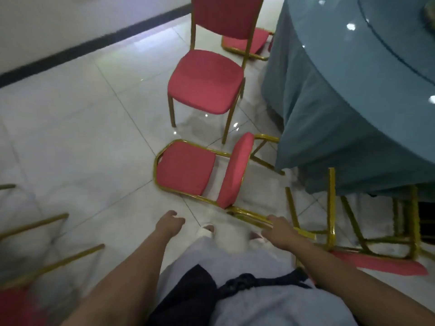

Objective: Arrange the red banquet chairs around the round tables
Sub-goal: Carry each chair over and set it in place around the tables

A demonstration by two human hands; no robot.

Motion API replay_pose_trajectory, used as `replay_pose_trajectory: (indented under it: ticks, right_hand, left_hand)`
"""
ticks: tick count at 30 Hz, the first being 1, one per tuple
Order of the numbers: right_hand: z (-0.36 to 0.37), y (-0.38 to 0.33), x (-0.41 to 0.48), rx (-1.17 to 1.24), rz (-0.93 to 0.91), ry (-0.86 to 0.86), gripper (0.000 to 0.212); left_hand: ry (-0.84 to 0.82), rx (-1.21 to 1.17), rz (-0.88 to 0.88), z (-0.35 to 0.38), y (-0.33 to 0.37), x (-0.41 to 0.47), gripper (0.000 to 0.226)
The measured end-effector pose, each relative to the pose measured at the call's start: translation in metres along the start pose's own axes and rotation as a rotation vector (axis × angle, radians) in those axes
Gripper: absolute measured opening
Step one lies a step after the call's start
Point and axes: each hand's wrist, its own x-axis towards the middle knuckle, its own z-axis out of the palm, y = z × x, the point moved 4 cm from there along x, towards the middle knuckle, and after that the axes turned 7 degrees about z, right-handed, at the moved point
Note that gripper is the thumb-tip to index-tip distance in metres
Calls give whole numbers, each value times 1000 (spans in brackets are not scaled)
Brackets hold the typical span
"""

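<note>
Now seemingly righting the toppled red banquet chair (186,170), on its back on the floor (82,137) beside the round desk (353,102); gripping its gold leg (249,216) with right hand (280,231), left hand (170,222) loose, holding nothing; next, probably: heave upright, turn toward desk.

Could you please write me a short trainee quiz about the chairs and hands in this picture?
1. True or false: the right hand grips a gold leg of the tipped chair.
2. What does the left hand hold? A) a chair leg B) nothing C) a cushion
3. Fill in: the upright chair stands beside the round table, whose cloth is ____.
Key: 1 true; 2 B; 3 teal.
</note>
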Motion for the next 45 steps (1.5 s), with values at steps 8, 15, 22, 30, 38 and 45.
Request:
replay_pose_trajectory:
  ticks: [8, 15, 22, 30, 38, 45]
  right_hand:
    - [-43, 17, 56, 6, -136, -30, 55]
    - [-64, 18, 143, -435, -150, 62, 84]
    - [-73, -80, 237, -460, -501, 261, 90]
    - [-36, -117, 330, 901, 294, -195, 101]
    - [-4, -128, 354, 1165, 184, -156, 57]
    - [6, -169, 330, 1180, 147, -72, 42]
  left_hand:
    - [108, -151, -225, 69, -41, -48, 49]
    - [41, -293, -290, 162, -27, -15, 48]
    - [16, -742, -333, 214, 14, 111, 53]
    - [-104, -1517, -610, 262, 43, 223, 88]
    - [-377, -1703, -693, 280, 27, 261, 75]
    - [-98, -1846, -700, 243, 15, 250, 74]
